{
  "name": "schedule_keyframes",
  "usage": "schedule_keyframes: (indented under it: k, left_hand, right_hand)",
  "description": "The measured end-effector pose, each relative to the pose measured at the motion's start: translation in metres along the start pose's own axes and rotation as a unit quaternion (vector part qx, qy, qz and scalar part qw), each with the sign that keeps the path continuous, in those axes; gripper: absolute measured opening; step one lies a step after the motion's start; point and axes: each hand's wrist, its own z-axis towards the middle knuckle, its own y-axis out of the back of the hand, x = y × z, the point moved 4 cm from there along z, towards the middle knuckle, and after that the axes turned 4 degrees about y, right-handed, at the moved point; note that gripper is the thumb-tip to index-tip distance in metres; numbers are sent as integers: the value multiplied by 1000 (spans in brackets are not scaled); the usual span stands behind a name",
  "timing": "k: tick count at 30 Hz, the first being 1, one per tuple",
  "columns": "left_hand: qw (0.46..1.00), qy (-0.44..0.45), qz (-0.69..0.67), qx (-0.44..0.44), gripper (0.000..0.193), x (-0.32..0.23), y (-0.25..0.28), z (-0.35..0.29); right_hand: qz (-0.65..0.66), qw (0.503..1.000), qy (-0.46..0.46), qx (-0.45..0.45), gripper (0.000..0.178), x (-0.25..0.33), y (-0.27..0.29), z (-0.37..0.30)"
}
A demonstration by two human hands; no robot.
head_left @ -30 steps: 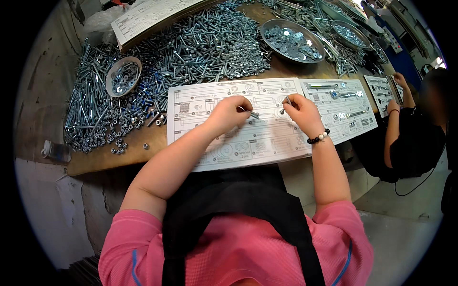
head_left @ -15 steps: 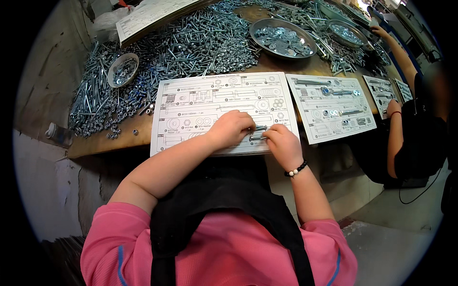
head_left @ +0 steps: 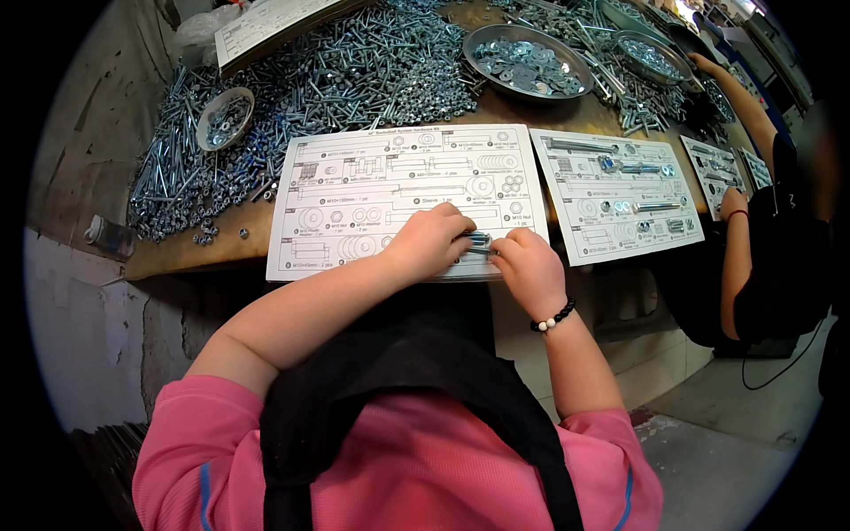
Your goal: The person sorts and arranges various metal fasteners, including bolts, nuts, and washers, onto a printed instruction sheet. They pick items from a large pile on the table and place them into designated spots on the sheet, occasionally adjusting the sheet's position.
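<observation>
A printed white hardware sheet (head_left: 282,268) lies at the table's front edge, showing outline drawings of fasteners. Over its lower right part my left hand (head_left: 428,242) closes its fingers around a few shiny metal bolts (head_left: 479,239). Thumb and fingers of my right hand (head_left: 533,271) are pinched at the other end of the same bolts. My fingers cover parts of them, so their exact number is hidden. To the right lies a second printed sheet (head_left: 580,254), with bolts, washers and nuts (head_left: 624,165) set on its drawings.
Heaps of loose bolts and nuts (head_left: 354,75) spread across the far side. A round pan of washers (head_left: 580,87) and a small bowl (head_left: 205,133) stand among them. A stack of sheets (head_left: 266,31) sits at far left. At right, a person's hand (head_left: 733,202) rests by another sheet.
The bolts, more spread between my hands before, are now bunched closer together in my left fingers. The sheet appears slightly further left and higher in view.
</observation>
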Motion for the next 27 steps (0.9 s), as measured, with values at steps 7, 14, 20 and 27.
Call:
schedule_keyframes:
  k: [7, 14, 20, 27]
  left_hand:
    - [1000, -14, 17, -1, 36, -7, 1, -5]
    - [999, 14, -3, 31, 34, -11, -2, 2]
    - [1000, -26, 13, 11, 31, -11, -2, 3]
    - [999, -12, 5, 36, 38, -10, -1, 4]
  right_hand:
    - [248, 950, -188, -23, 20, -16, 8, 5]
    - [697, 639, -257, -201, 58, 11, -36, 9]
    - [648, 641, -266, -312, 57, -13, -12, 6]
    - [679, 613, -278, -293, 56, -12, -9, 6]
